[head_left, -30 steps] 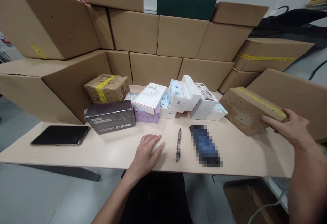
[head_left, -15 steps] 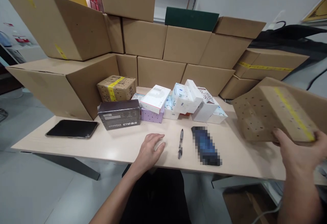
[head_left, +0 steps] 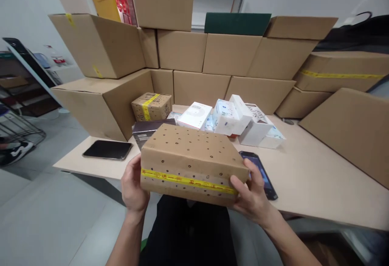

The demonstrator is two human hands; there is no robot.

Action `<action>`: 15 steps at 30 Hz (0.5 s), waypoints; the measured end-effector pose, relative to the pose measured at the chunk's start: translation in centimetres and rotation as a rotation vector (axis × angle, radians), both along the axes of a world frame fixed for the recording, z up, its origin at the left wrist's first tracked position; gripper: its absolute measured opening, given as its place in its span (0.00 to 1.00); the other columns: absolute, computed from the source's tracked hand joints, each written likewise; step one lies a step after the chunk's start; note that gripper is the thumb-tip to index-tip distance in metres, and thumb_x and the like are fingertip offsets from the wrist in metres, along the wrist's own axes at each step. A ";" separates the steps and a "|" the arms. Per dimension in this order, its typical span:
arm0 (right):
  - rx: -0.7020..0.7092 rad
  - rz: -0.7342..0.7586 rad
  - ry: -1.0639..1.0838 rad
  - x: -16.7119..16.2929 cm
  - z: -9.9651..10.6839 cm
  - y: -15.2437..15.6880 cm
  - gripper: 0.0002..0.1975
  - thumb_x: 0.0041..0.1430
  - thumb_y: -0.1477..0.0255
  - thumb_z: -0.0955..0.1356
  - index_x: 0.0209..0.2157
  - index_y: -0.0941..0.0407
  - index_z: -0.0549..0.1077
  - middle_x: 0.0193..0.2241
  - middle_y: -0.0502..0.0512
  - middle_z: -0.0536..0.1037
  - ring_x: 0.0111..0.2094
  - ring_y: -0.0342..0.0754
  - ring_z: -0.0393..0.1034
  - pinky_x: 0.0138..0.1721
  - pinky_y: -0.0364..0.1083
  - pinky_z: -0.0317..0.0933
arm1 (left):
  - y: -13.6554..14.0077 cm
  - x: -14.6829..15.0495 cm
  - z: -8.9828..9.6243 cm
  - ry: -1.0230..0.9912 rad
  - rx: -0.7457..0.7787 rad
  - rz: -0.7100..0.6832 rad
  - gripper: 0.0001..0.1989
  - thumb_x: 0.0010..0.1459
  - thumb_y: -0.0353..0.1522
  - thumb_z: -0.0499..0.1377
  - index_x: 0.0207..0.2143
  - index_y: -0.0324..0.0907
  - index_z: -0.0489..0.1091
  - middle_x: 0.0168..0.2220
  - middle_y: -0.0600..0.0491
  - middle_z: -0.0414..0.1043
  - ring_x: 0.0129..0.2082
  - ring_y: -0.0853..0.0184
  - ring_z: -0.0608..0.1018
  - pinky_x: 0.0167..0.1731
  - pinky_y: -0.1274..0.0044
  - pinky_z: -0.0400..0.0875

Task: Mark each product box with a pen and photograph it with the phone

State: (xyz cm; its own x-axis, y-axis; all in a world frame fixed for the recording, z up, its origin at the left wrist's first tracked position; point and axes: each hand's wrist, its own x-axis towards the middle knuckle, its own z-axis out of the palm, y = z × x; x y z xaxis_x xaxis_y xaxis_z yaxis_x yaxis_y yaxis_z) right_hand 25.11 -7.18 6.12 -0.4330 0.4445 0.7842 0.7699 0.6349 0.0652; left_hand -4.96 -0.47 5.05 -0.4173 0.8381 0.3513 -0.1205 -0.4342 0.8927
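Observation:
Between my two hands is a brown cardboard box (head_left: 188, 146) with small dark dots and a strip of yellow printed tape along its near side. I hold it tilted over the table's front edge. My left hand (head_left: 133, 187) is closed on its left end, and my right hand (head_left: 251, 193) grips the right end with the thumb on the near face. Behind it, a dark shrink-wrapped box (head_left: 146, 130) is partly covered. A phone with a lit screen (head_left: 263, 175) lies just past my right hand. The pen is hidden.
A black phone (head_left: 107, 149) lies at the table's left. Several small white boxes (head_left: 194, 114) and a small taped carton (head_left: 152, 106) stand farther back. Large cartons (head_left: 202, 88) are stacked like a wall behind them. An open carton (head_left: 349, 128) stands at the right.
My right hand has brought the dotted box from the far right to the middle, in front of me. My left hand, open over the table before, now holds its left end. The view has shifted slightly.

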 end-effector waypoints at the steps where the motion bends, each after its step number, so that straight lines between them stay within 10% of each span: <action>1: 0.014 0.025 -0.021 -0.1 -0.6 0.7 0.49 0.54 0.80 0.71 0.70 0.48 0.45 0.72 0.60 0.34 0.68 0.62 0.49 0.51 0.54 0.73 | 0.0 -0.5 -0.1 -0.056 -0.024 -0.059 0.27 0.65 0.49 0.45 0.46 0.42 0.75 0.45 0.48 0.78 0.48 0.57 0.78 0.45 0.69 0.72; 10: -0.250 0.021 -0.009 0.2 -3.8 0.0 0.51 0.58 0.60 0.72 0.71 0.51 0.36 0.72 0.62 0.40 0.70 0.61 0.46 0.59 0.60 0.64 | 0.4 -0.9 -2.1 0.182 -0.125 -0.126 0.32 0.63 0.55 0.46 0.52 0.44 0.72 0.55 0.48 0.73 0.54 0.56 0.74 0.49 0.69 0.69; 15: -0.425 -0.137 0.415 -0.6 -3.7 -1.3 0.39 0.66 0.53 0.62 0.70 0.53 0.44 0.64 0.67 0.62 0.60 0.57 0.66 0.56 0.60 0.66 | 0.3 -1.0 -1.1 0.297 -0.159 -0.135 0.32 0.63 0.55 0.45 0.55 0.45 0.70 0.57 0.49 0.72 0.56 0.55 0.72 0.51 0.68 0.68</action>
